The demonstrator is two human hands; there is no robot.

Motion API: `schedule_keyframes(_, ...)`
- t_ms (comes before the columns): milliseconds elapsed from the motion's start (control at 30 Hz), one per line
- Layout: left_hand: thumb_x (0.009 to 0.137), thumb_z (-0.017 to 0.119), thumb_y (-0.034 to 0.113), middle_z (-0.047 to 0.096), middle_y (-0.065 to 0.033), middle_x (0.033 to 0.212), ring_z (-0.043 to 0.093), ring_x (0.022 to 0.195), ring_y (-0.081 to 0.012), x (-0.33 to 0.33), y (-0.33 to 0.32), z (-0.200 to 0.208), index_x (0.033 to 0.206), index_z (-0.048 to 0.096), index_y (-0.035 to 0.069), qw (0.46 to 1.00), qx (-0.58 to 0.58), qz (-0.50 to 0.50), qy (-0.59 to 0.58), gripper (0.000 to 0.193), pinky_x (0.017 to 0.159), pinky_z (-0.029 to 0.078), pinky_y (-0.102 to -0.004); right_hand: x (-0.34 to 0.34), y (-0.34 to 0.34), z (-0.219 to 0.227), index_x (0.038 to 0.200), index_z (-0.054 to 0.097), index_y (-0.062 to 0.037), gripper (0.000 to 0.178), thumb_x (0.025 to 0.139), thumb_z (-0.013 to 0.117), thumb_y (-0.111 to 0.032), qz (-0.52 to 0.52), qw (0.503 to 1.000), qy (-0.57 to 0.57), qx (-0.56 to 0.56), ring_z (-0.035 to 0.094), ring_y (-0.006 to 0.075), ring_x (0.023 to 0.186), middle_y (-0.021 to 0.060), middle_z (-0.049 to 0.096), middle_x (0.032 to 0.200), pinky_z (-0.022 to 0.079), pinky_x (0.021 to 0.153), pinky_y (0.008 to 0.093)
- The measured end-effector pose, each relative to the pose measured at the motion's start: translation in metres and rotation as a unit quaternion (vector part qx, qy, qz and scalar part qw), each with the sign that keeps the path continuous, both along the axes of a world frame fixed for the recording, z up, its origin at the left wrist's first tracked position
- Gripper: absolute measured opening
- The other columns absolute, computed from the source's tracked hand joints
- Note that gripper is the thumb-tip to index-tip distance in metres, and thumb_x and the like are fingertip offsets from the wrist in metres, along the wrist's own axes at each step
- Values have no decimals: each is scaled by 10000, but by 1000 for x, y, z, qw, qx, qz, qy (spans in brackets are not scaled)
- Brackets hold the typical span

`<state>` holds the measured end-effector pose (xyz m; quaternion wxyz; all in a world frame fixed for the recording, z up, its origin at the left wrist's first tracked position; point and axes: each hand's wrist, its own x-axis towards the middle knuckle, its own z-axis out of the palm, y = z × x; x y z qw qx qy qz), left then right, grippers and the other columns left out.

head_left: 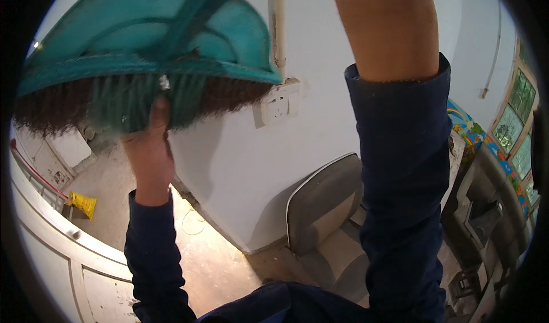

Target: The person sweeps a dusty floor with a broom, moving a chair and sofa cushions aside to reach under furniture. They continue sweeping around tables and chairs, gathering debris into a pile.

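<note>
**Green broom [240,37] raised bristles-down at the left hand [153,143]**

The left hand reaches up into the bristles [143,97], one digit extended upward along their green middle, just below a small pale spot whose nature I cannot make out. Its other fingers are hidden, so I cannot tell whether they are closed on the bristles. The right forearm [389,28] rises out past the upper edge, taking the right hand out of view; its grip cannot be told.

The broom fills the upper left, lifted before the wall [229,168]. Its fan-shaped head spreads broadly left to right, the lower rim nearly level, with brown bristles at both ends and green ones between, all pointing downward. A thick central rib [191,22] climbs from the rim and leans up to the right, leaving the frame at the top; that is the line of the broom's long axis.

Farther out, a wall socket [279,106] shows just beside the broom's right end, below a vertical pipe [279,25]. A grey chair [323,208] stands by the wall, between the two sleeves. Toward the far right are more dark chairs [486,180] and a window [520,102]; a yellow object [83,204] shows at lower left.
</note>
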<state>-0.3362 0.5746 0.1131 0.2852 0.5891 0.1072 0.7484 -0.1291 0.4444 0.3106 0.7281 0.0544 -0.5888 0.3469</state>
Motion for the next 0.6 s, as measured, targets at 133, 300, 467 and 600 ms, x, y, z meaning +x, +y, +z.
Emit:
schedule_keyframes(133, 867, 741, 100, 542, -67, 1315, 510, 1169, -194, 33, 8, 1, 1327, 478, 29, 996, -72, 20, -46, 535, 1043, 379, -348, 12, 34, 1, 600, 361, -219, 349, 937, 428, -160, -90, 995, 28, -28, 311, 116, 412, -49, 305, 468, 409, 558, 381)
schedule_keyframes(300, 911, 702, 183, 548, -106, 1296, 508, 1165, -233, -7, 1, -37, 1335, 480, 19, 982, -75, 140, 103, 506, 1072, 341, -370, -10, 64, -37, 643, 343, -209, 307, 933, 425, -154, -26, 963, 115, -241, 302, 123, 416, -51, 293, 476, 384, 526, 353)
schedule_keyframes(467, 864, 723, 64, 628, -72, 1173, 574, 1045, -171, -23, -32, -72, 1220, 577, -11, 986, -134, 96, 34, 392, 964, 441, -321, -5, 34, -55, 641, 333, -217, 322, 935, 463, -197, 38, 964, 58, -257, 299, 116, 413, -55, 297, 473, 368, 508, 345)
schedule_keyframes(600, 861, 744, 99, 668, -88, 1141, 618, 1050, -190, -30, -33, -78, 1190, 624, 3, 947, -73, 102, 297, 363, 926, 480, -312, 39, 20, -44, 600, 348, -241, 375, 930, 524, -216, -76, 980, 44, -178, 324, 87, 364, -87, 324, 440, 343, 395, 301)
